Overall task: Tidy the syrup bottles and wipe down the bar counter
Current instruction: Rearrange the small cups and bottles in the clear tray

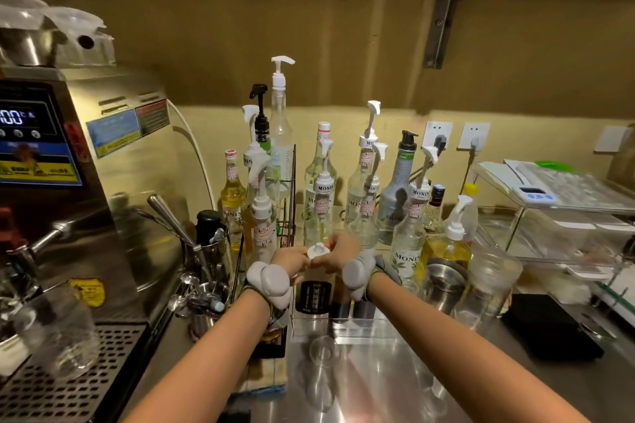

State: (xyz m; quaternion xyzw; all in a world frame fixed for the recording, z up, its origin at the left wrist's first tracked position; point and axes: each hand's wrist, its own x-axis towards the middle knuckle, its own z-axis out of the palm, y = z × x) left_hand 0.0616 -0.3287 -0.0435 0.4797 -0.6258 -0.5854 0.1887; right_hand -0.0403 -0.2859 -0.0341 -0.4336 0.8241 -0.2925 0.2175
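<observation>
The left hand (291,259) and right hand (338,252) meet over one white pump cap (316,250), each pinching it from its own side. The cap tops a syrup bottle (314,288) standing upright directly below both hands, on the table (378,371). Neither hand is nearer. More pump bottles (364,189) stand just beyond the fingers.

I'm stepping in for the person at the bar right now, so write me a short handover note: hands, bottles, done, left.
Left hand and right hand both pinch the white pump cap of a front bottle.
Syrup bottles stand crowded at the back of the steel counter; some sit in the wire rack.
Done: hard to tell; bottles not yet in neat rows.
Left: finish tidying, then wipe the counter; no cloth in view.
</observation>
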